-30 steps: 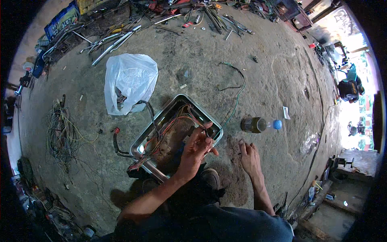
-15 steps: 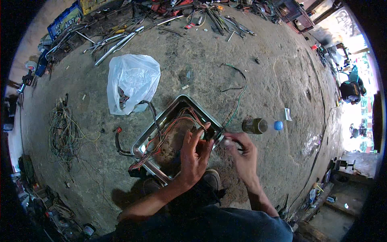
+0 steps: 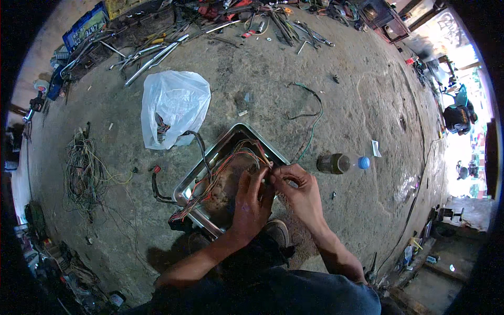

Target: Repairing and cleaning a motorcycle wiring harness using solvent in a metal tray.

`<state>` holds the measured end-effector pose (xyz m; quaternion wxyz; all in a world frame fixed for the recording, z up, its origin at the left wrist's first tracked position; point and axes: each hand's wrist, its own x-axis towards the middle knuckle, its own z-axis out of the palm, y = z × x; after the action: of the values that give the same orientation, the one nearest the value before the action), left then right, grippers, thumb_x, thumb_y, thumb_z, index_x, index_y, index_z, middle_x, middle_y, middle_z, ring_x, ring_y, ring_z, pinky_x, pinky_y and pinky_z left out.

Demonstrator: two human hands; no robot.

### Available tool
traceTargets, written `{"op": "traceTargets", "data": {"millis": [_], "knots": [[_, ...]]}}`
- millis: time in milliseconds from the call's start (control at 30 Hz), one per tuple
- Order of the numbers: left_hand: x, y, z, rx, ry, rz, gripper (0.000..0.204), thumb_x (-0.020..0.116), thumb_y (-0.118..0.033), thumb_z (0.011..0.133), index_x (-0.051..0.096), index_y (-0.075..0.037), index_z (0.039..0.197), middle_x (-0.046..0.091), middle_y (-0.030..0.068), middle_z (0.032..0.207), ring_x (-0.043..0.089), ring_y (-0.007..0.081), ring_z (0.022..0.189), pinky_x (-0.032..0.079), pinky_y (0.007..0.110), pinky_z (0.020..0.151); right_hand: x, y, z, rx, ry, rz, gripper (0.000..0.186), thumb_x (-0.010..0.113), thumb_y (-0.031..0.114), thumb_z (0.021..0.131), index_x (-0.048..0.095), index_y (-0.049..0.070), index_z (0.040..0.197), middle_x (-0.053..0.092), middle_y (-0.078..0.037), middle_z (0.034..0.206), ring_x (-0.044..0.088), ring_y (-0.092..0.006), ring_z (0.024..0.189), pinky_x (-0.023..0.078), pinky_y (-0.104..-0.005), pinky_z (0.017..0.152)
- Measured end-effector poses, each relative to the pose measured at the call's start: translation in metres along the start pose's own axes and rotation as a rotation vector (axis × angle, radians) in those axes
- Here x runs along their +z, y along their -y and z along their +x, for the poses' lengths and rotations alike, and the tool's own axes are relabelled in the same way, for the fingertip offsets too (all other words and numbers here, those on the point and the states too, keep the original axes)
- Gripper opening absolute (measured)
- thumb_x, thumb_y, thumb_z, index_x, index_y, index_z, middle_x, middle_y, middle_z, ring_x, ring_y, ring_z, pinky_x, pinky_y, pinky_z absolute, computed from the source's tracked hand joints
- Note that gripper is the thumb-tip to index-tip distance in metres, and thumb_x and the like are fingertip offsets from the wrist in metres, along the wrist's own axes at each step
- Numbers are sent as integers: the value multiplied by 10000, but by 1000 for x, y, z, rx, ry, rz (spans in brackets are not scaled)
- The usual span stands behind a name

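A rectangular metal tray (image 3: 223, 139) stands tilted in the view in front of my feet. Across it runs a wiring harness (image 3: 216, 173) of red, orange, black and pale wires, with dark-sheathed branches leaving the tray's left side. My left hand (image 3: 252, 202) reaches over the tray, its fingers closed on the harness wires near the right corner. There my right hand (image 3: 300, 191) meets it, thumb and forefinger pinched on a wire end. The exact tip between the fingers is hidden. Reddish-brown dirt or rust shows on the tray's bottom.
A white plastic bag (image 3: 176, 105) holding wires sits beyond the tray. Tangled wires (image 3: 84, 173) lie left. On the right are a dark-filled bottle (image 3: 333, 164), its blue cap end, and a green-black wire (image 3: 315, 123). Metal tools (image 3: 157, 58) line the far floor.
My right hand has moved left from outside the tray's right corner to meet my left fingers at the wires. The left hand stays almost in place.
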<state>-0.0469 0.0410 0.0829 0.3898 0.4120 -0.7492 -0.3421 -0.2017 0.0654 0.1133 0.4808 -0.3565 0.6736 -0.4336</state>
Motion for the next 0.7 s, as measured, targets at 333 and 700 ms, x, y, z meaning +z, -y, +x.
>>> {"op": "traceTargets", "data": {"millis": [333,700], "knots": [[11,-2,-6,-329,38,-335,325,666,31,964,623,9,1286,633,245,1052,659,408,954,518,470,810,2,-4,-7,-239,-58,-200,123,756,95,945,718,9,1024,665,-73,971,583,-228,990,468,-355,925],[0,-10,6,-103,35,44,323,686,-9,954,687,12,1276,599,257,1081,655,445,955,530,481,821,13,-11,-11,-158,-173,-105,139,736,77,928,705,16,1049,674,-85,978,579,-271,956,478,-386,882]]}}
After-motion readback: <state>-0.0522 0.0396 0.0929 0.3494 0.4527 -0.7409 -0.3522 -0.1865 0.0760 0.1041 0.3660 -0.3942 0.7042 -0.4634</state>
